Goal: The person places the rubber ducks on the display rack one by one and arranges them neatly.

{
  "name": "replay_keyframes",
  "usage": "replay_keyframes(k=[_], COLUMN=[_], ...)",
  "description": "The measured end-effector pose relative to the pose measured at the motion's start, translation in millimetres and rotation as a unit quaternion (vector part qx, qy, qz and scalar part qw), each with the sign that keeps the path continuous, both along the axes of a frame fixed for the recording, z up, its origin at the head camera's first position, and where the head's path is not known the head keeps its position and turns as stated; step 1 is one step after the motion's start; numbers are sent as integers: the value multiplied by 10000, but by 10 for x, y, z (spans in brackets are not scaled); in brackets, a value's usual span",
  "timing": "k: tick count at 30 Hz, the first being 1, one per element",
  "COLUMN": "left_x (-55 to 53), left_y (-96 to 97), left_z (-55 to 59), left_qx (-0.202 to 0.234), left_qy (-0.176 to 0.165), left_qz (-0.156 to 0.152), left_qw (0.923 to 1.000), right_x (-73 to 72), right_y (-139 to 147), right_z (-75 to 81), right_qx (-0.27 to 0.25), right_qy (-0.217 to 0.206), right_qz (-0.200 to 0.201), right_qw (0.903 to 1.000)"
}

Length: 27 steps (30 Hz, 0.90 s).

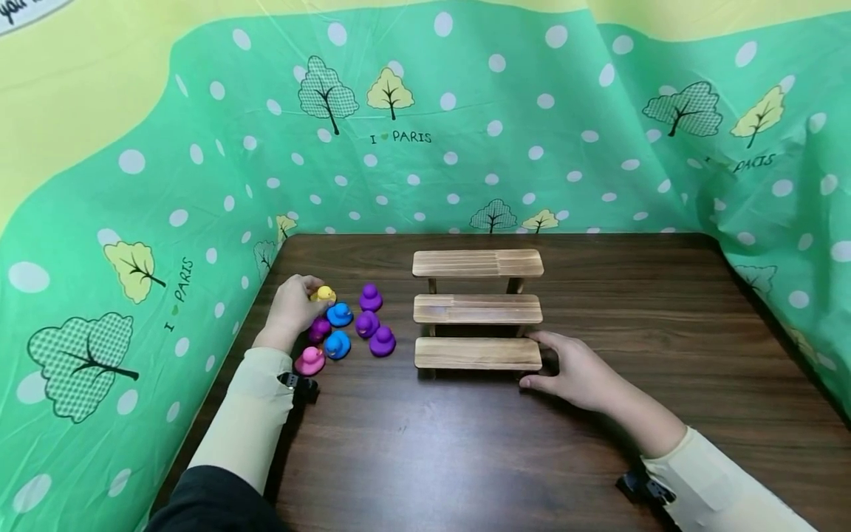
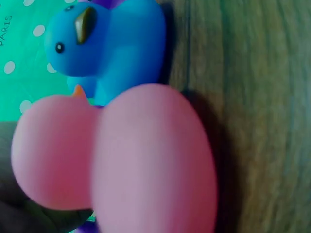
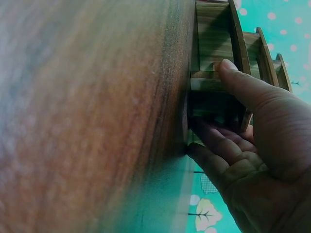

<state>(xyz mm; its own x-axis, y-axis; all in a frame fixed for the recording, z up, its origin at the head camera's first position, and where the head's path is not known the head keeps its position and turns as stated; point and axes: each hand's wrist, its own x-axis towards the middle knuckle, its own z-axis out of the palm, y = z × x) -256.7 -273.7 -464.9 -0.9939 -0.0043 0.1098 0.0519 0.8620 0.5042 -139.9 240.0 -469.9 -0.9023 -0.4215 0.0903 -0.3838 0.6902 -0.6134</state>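
At the far left of the group of toys, my left hand point(image 1: 290, 310) pinches a yellow rubber duck point(image 1: 326, 294) between thumb and fingers. Just beside it sit two blue rubber ducks point(image 1: 340, 315), and a pink rubber duck point(image 1: 309, 361) is nearest the wrist. That pink duck point(image 2: 155, 160) fills much of the left wrist view, hiding most of the left hand. My right hand point(image 1: 585, 373) grips the right end of a three-step wooden display stand point(image 1: 477, 355). In the right wrist view, the thumb point(image 3: 235, 77) lies at the front and the fingers curl behind.
Several purple rubber ducks point(image 1: 382, 341) stand between the left hand and the stand. All rest on a dark brown wooden table point(image 1: 425, 458). Green dotted cloth point(image 1: 465, 162) hangs round the back and sides.
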Motion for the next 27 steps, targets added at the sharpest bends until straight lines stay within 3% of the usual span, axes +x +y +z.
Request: replay_keyframes(k=[7, 15, 27], left_x=[32, 32, 26], left_y=[-1, 29, 64], left_z=[-17, -13, -24], left_qx=[-231, 56, 115], left_qy=[99, 118, 414], left_qz=[124, 204, 362], left_qw=[9996, 9997, 9984], right_x=[5, 11, 8], right_y=[-4, 3, 9], right_z=[-3, 15, 8], right_qx=[42, 67, 91], right_qy=[-8, -61, -16], right_qz=[1, 5, 34], right_qw=[10000, 10000, 10000])
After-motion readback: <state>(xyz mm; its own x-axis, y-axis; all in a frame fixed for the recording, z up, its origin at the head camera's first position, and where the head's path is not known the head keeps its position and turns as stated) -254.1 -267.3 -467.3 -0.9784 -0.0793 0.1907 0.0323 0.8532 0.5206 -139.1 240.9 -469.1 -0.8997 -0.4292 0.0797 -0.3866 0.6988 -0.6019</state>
